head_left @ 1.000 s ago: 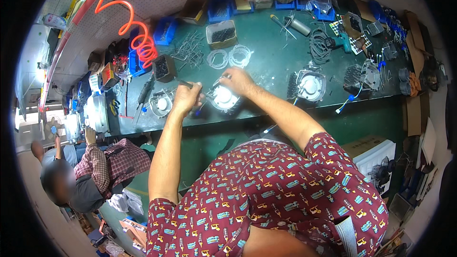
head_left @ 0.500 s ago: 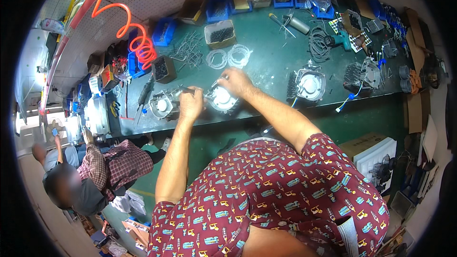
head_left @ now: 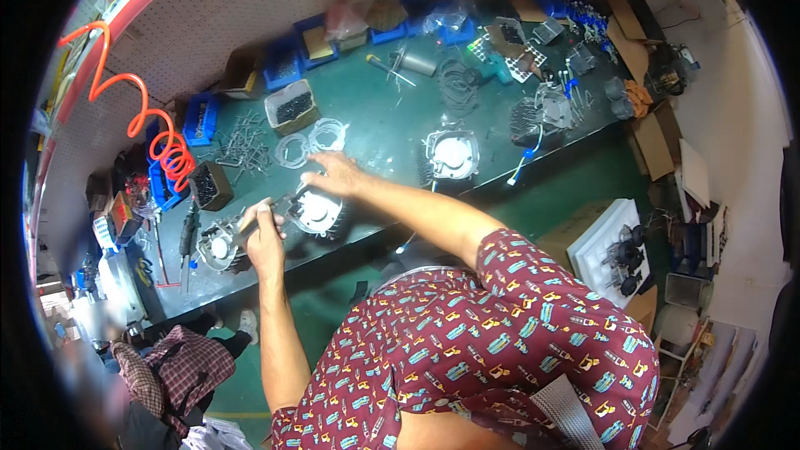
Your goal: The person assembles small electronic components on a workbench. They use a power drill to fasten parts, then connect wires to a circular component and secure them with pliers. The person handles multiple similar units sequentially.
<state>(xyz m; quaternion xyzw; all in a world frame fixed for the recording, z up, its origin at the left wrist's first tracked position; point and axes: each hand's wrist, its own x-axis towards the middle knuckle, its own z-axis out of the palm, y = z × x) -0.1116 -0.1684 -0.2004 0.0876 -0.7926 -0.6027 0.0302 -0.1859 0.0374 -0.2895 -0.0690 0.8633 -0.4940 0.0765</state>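
A round metal motor housing [head_left: 318, 212] with a white disc-like centre lies near the front edge of the green bench. At its upper left rim are the bunched fingers of my right hand [head_left: 335, 173]; whatever they pinch is too small to make out. Just left of the housing, my left hand [head_left: 265, 233] is closed around a dark, slim tool [head_left: 247, 232], whose exact kind is unclear. Beneath and beside that hand lies a second metal housing [head_left: 218, 247]. Two pale ring gaskets, a larger ring [head_left: 327, 135] and a smaller ring [head_left: 292, 151], lie beyond my right hand.
Farther right are another housing [head_left: 452, 155] and a finned unit with wires [head_left: 542, 113]. A box of dark screws [head_left: 292, 107], loose metal rods [head_left: 243, 143] and blue bins [head_left: 200, 119] line the back left. A power screwdriver [head_left: 188, 237] lies left. Another person [head_left: 179, 367] is at lower left.
The view has swung, so the bench and its things appear farther left. Both hands stay around the same housing, my right at its upper rim and my left still holding the dark tool.
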